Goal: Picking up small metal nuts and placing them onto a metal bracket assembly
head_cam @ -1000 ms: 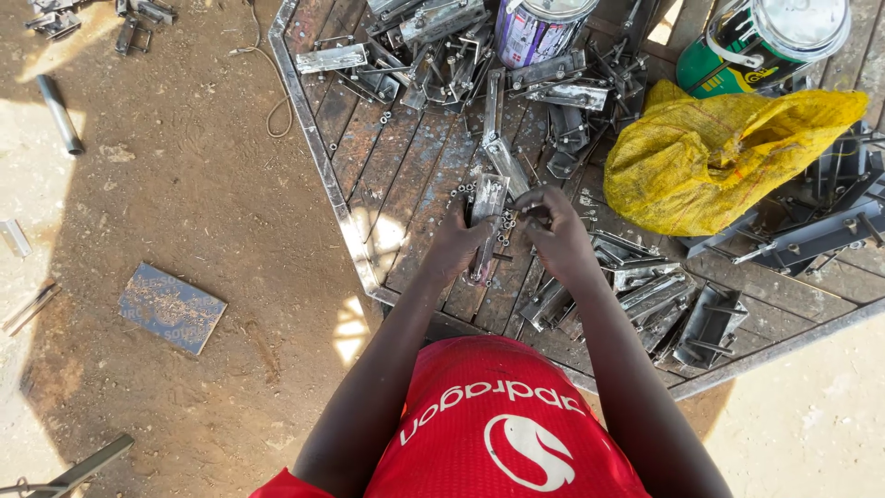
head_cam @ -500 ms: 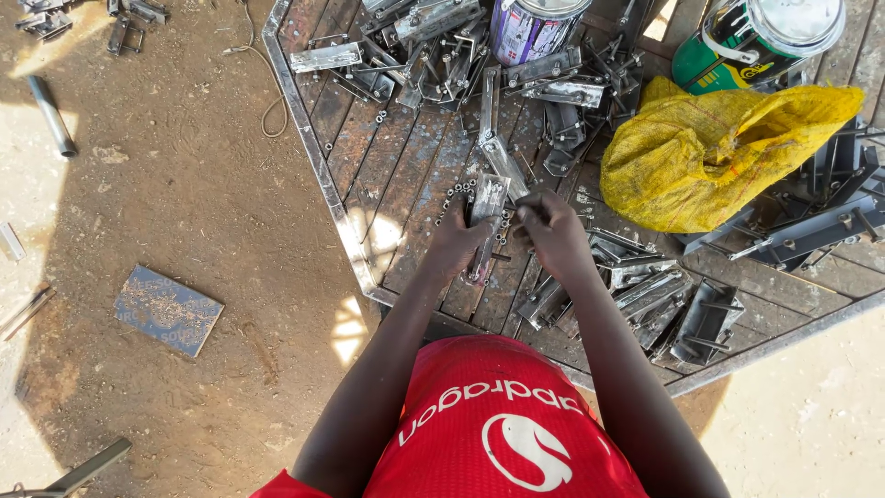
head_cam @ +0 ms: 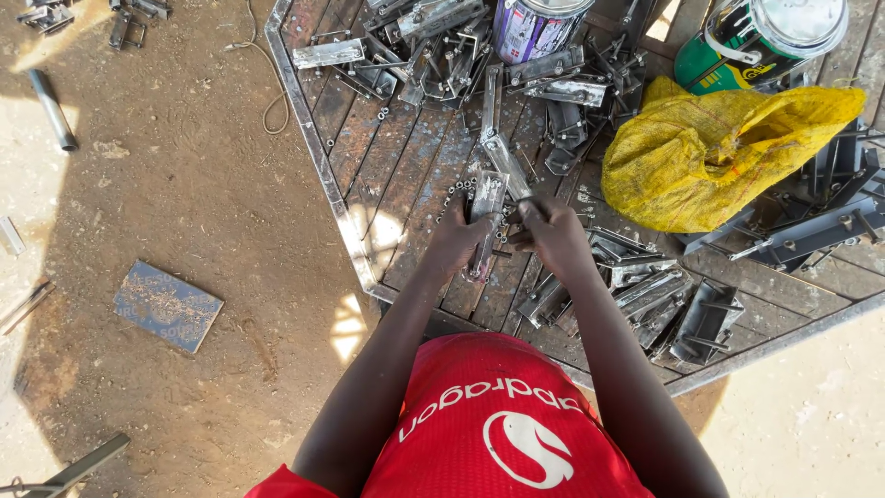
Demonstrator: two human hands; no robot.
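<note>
Both hands work at the middle of the metal table (head_cam: 318, 166), near its front-left edge. Left hand (head_cam: 458, 242) is wrapped around a flat metal bracket (head_cam: 485, 214), holding it upright-ish, the lower end poking out below the fingers. Right hand (head_cam: 551, 238) is clenched just beside it, fingertips pinching at the bracket's right edge; too small to tell what it pinches, possibly a bolt.

Change against a second ago: hands sat lower and closer to the body, with the bracket nearer the table's front edge. Now both are lifted slightly towards the table centre and pulled tighter together, the bracket sitting higher in the left grip. I read that as fitting work on the bracket in progress, not a pick or a put-down.

Around them: a heap of similar metal parts (head_cam: 645, 295) to the right by the front edge, more parts (head_cam: 433, 46) at the back. Yellow sack (head_cam: 719, 152) on the right side, purple paint can (head_cam: 533, 26) and green paint can (head_cam: 765, 41) at the back edge. Off the table on the dirt, a small blue plate (head_cam: 168, 305) to the left.
</note>
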